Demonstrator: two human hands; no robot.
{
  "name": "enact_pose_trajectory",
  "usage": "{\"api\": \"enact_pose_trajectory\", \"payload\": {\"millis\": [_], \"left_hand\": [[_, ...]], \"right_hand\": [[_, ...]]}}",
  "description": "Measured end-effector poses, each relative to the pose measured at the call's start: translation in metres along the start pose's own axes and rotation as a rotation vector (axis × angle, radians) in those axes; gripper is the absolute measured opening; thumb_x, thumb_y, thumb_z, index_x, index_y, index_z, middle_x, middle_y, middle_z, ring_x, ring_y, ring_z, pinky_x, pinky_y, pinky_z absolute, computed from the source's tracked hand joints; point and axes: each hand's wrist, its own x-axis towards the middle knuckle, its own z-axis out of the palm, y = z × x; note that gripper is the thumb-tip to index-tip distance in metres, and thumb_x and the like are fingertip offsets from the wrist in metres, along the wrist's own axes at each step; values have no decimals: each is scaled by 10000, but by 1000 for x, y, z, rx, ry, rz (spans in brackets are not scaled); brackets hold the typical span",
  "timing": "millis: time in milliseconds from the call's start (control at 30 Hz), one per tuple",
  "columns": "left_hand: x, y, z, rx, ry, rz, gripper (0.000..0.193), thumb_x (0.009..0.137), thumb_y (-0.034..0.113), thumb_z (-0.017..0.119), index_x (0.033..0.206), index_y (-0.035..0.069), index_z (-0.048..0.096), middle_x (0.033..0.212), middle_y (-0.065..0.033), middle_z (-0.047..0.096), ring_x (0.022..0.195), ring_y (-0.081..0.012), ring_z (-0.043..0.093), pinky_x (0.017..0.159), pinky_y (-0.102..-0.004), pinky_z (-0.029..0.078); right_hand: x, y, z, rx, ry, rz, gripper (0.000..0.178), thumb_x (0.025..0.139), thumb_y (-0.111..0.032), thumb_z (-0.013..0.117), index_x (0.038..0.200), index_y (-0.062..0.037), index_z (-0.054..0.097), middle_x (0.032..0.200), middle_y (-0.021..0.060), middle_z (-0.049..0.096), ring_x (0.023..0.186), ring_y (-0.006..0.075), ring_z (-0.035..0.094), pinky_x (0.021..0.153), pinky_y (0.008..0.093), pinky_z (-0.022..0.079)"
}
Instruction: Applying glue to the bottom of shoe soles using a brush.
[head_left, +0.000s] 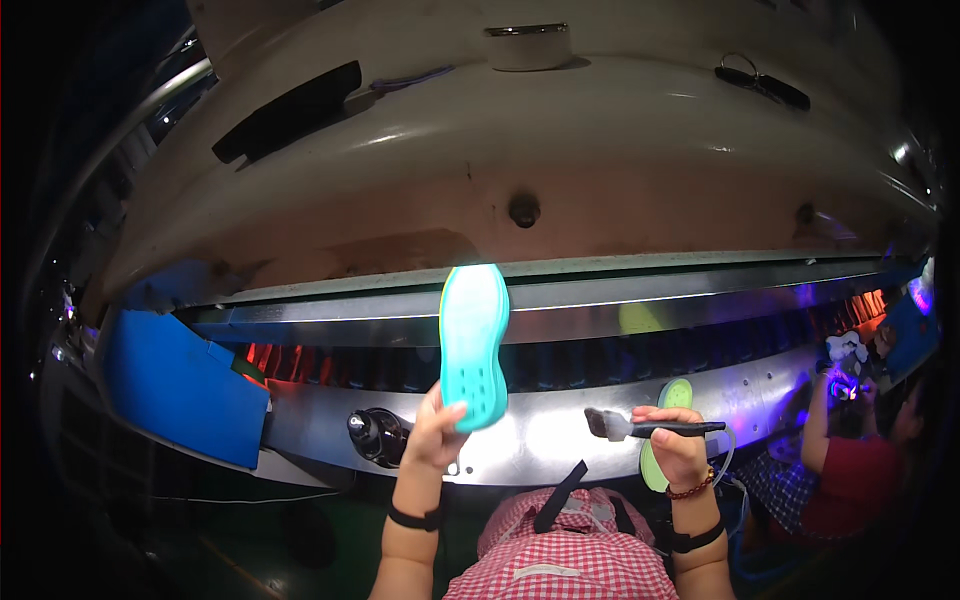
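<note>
1. Cream-coloured, the large machine hood (640, 140) fills the far side.
2. Shiny metal, the table (550, 450) stretches from left to right on the hood's near side.
3. Blue, the panel (180, 390) stands at the table's left end.
4. Red-and-white checks cover the apron (560, 570) at the near edge.
5. Red shows on the top of a co-worker (850, 480), at the right.
6. Turquoise and brightly lit, the shoe sole (475, 340) is raised over the table's middle. The left hand (433, 435) pinches its near end, thumb on the face; the other fingers are mostly hidden.
7. Black, a flat strip (295, 112) lies far left on the hood.
8. Pale green, another sole (654, 472) lies behind the right hand, partly covered.
9. Black-handled, the brush (618, 427) is pinched between the thumb and fingers of the right hand (680, 455), bristles pointing left, apart from the turquoise sole.
10. Pale, a small box (530, 48) sits far, near the middle; keys (775, 88) lie far right.
</note>
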Motion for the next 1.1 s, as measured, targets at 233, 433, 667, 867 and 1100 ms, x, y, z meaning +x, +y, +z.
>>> {"api": "enact_pose_trajectory", "payload": {"millis": [233,433,667,867,1100], "left_hand": [[-32,-66,18,-587,-328,-377,779,776,502,498,1331,25,231,1287,-212,365,1153,-412,395,976,-560,275],[-21,-69,66,-795,-131,-390,906,732,760,120,1332,100,277,1175,-193,468,1101,-355,444,968,-575,268],[-7,-104,72,-530,407,-236,726,824,634,139,1228,94,407,1105,-139,526,1033,-288,504,959,-458,342],[-7,-83,34,-528,157,-140,745,815,641,138,1166,60,444,1041,-159,553,951,-288,546,853,-425,434],[-18,-73,58,-715,-161,-243,789,796,687,150,1278,98,356,1219,-126,465,1049,-311,499,897,-469,400]], "right_hand": [[5,15,30,-188,-197,204,216,708,0,631,917,56,628,923,157,635,889,195,595,826,291,450],[30,49,18,-378,-68,169,175,749,-18,626,918,24,634,886,91,644,803,116,596,729,237,469],[40,62,55,-879,-85,-316,167,710,-89,664,865,-31,646,823,90,647,750,166,623,660,266,485],[6,32,58,-1138,-536,-322,140,667,-106,647,804,-81,631,792,86,638,739,242,618,677,334,477],[24,7,61,-726,-252,-101,165,750,-79,640,900,-12,645,813,115,647,719,122,613,618,229,483]]}}
